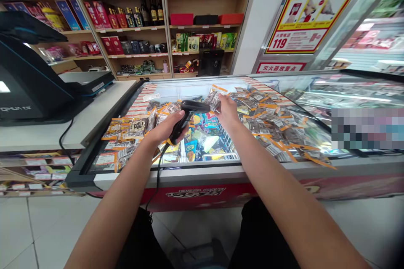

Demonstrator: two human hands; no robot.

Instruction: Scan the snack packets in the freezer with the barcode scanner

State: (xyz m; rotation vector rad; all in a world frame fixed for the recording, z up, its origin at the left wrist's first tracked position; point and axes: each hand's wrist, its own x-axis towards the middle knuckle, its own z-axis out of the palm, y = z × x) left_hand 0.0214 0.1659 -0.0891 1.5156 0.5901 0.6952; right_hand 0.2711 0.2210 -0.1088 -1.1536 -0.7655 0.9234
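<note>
My left hand (168,128) is closed round the handle of a black barcode scanner (194,106), whose cable hangs down over the freezer's front edge. The scanner's head points right, toward a small snack packet (213,98) with an orange edge. That packet is pinched in the fingers of my right hand (229,111), above the glass top. A pile of similar packets (271,113) spreads over the glass on the right. More packets (137,126) lie on the left, one facing up with a large printed character.
The chest freezer (126,176) holds colourful bags under its glass. At left, a counter (120,96) carries a black checkout terminal (28,75). Shelves (126,29) of boxes and bottles stand behind. A second glass-topped freezer section (331,92) extends to the right.
</note>
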